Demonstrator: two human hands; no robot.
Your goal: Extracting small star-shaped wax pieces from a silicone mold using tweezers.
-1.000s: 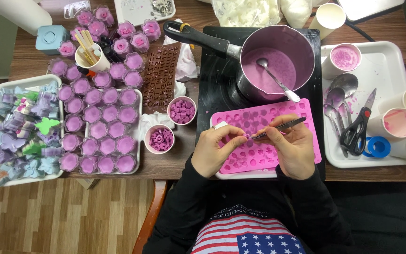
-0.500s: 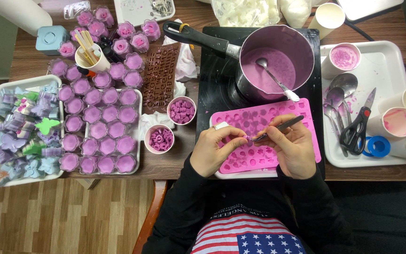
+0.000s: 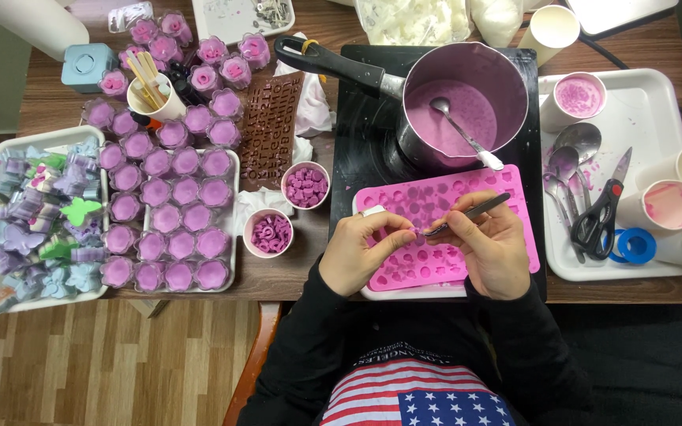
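While the pink silicone mould tray [image 3: 467, 205] lies flat on the near edge of the wooden counter [image 3: 294, 276], both hands work over it. The left hand [image 3: 361, 252] pinches a small purple wax piece [image 3: 415, 233] between thumb and fingertips. The right hand [image 3: 492, 248] is closed around slim metal tweezers [image 3: 467, 214], whose tips meet that piece. Just beyond sits a steel saucepan of lilac liquid [image 3: 455, 106].

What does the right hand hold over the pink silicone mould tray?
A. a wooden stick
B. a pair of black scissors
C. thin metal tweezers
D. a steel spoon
C: the right hand pinches thin metal tweezers above the pink silicone mould tray, tips near the left hand.
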